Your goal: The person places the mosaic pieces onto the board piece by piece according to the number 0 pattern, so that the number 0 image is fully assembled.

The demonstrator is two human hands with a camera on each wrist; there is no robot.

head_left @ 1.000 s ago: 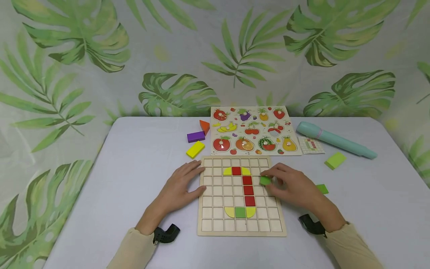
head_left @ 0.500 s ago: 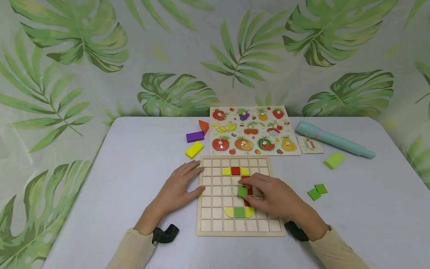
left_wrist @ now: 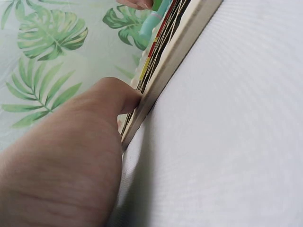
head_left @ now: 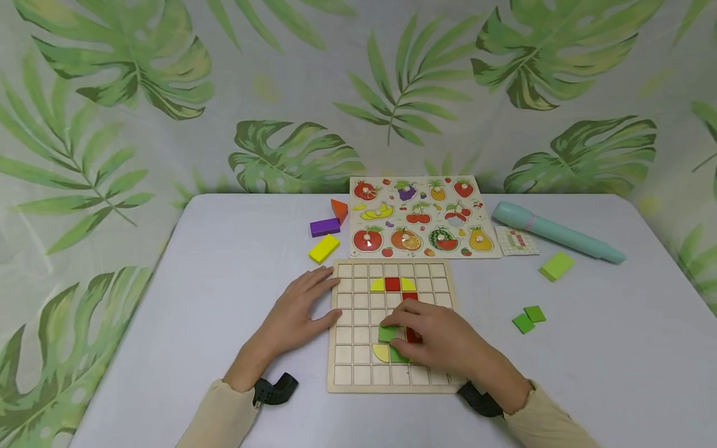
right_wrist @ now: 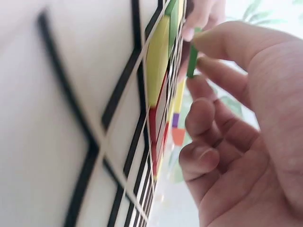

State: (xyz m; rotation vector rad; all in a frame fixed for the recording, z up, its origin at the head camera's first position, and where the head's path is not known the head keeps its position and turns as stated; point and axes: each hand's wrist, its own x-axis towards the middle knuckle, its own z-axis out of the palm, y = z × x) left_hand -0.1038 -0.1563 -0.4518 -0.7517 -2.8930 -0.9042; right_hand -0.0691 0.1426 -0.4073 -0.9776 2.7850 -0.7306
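Observation:
My right hand [head_left: 434, 333] pinches a green square tile [head_left: 387, 334] between thumb and fingers, over the lower middle of a wooden grid board [head_left: 343, 375]. In the right wrist view that tile [right_wrist: 192, 59] is seen edge-on, apart from the board's surface. Yellow quarter-round tiles [head_left: 381, 353], red square tiles [head_left: 393, 284] and another green tile [head_left: 399, 356] lie in the grid; my right hand hides some of them. My left hand [head_left: 302, 305] rests along the board's left edge, fingers extended. In the left wrist view its thumb [left_wrist: 125, 97] touches the board's side.
Two green tiles [head_left: 523, 323] and a light green block [head_left: 557, 266] lie to the right. Behind the board are a fruit puzzle [head_left: 398, 216], a pattern card [head_left: 518, 242] and a teal tube-shaped object [head_left: 560, 233]. Yellow [head_left: 324, 249], purple [head_left: 325, 228] and orange [head_left: 338, 210] blocks lie back left.
My right hand has carried the pinched green tile from the board's right side leftward and toward me, to the lower middle. My left hand has stayed at the board's left edge.

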